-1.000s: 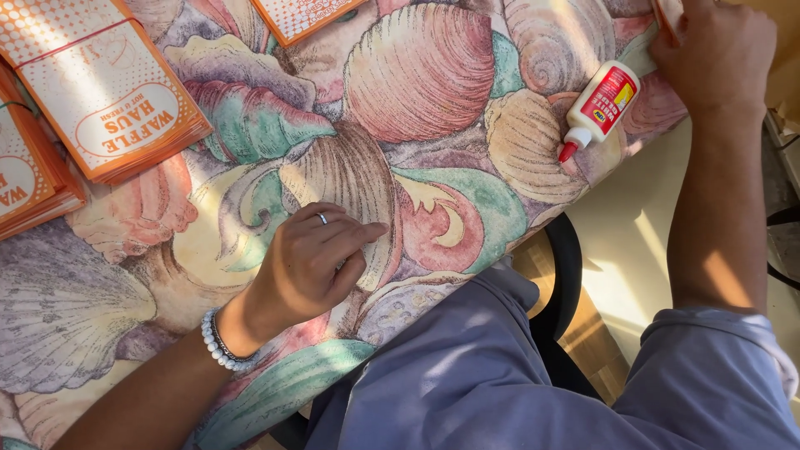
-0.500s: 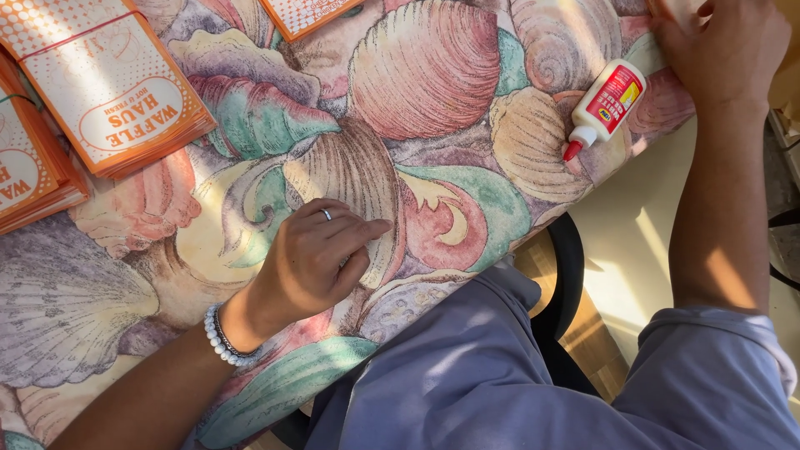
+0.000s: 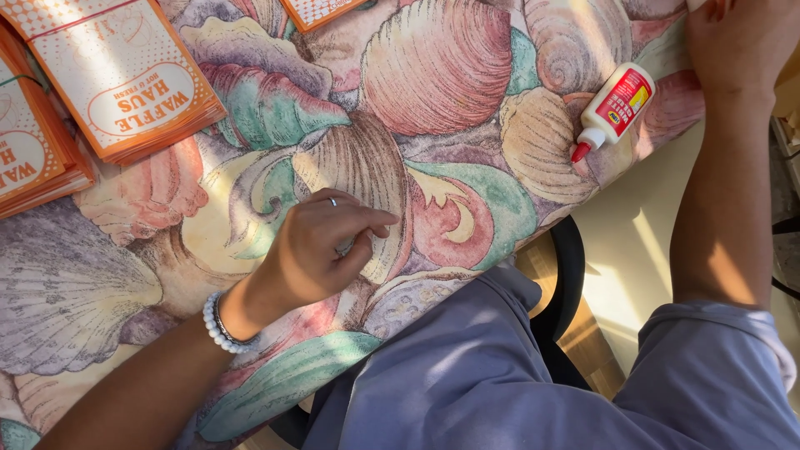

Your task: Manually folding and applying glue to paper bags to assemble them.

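Head view looks straight down on a counter under a cloth point(image 3: 433, 75) printed with big seashells in pink, green and cream. Left hand point(image 3: 321, 250) rests on the cloth with its fingers curled loosely inward, thumb and forefinger tips close together; whether anything is pinched between them cannot be told. A ring sits on one finger, and a band of pale beads point(image 3: 221, 325) circles the wrist just behind it.

Right hand point(image 3: 737, 42) lies at the far corner of the counter, well apart from the left, cut off by the top edge of the frame — its fingers cannot be seen, so I cannot tell whether it grips anything. Just beside it, toward the left hand, a small white glue bottle point(image 3: 615, 108) with a red label lies on its side on the cloth, red tip pointing toward the counter's near edge; the hand is not touching it.

Beyond the left hand, well away, sit stacks of orange paper bags point(image 3: 125, 79) — one stack just beside another point(image 3: 33, 162), and a third point(image 3: 321, 10) shows only a corner at the top edge.
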